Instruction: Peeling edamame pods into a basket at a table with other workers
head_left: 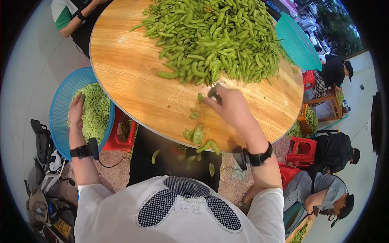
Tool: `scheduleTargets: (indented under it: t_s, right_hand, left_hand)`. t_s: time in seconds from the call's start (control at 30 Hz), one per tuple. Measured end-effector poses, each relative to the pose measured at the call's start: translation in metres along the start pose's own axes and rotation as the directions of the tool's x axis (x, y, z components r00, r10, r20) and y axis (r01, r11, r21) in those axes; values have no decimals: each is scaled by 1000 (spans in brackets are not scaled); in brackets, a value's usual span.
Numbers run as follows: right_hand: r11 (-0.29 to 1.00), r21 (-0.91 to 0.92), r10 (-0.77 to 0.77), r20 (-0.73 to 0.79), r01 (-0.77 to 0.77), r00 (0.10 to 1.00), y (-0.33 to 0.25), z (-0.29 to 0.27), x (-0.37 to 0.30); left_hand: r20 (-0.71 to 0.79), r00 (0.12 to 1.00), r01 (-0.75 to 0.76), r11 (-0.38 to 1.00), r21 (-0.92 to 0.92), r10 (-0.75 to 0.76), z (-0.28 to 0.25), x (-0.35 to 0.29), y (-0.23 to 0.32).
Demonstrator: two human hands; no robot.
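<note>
The job looked well begun but far from done. Lots of pale green beans (95, 109) lay in the blue basket (56, 106) at the person's left, so it seemed that many pods had been opened. A big heap of green pods (219, 44) sat on the far side of the round wooden table (129, 77), and those looked left to do. A few flat green bits, maybe empty shells (198, 134), lay near the close edge of the table. More bits showed against the black cloth (142, 172) on the person's lap.

The two hands were well apart. The left hand (76, 111) was over the beans in the basket, with its fingers pointing away from the person. Something dark was at its fingertips, but I could not tell if it held anything. The right hand (230, 104) was over the table, just in front of the heap. Its fingers were bent around a dark, blurry spot, and I could not tell if they pinched a pod.

The pods in the heap pointed every which way. One long pod (168, 75) at the heap's near left side lay mostly from left to right. A small green piece (200, 97) beside the right hand had its long way pointing toward the heap.
</note>
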State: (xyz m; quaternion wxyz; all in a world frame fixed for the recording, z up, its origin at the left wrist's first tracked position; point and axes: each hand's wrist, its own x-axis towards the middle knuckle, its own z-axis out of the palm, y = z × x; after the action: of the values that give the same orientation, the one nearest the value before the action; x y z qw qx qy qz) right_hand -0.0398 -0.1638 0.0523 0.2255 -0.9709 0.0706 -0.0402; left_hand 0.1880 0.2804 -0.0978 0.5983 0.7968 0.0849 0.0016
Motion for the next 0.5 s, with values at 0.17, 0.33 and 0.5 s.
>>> scheduleTargets:
  t_s: [0.17, 0.33, 0.5]
  right_hand:
    - [948, -301, 79, -88, -102, 993, -18, 28, 35]
    - [938, -291, 154, -142, -190, 978, 5, 27, 28]
    - [957, -283, 43, -77, -64, 996, 28, 0, 1]
  left_hand:
    - [-68, 995, 72, 997, 8, -71, -54, 45, -70]
    - [-200, 953, 66, 798, -599, -229, -51, 33, -51]
    - [146, 989, 119, 564, -817, 3, 4, -26, 37]
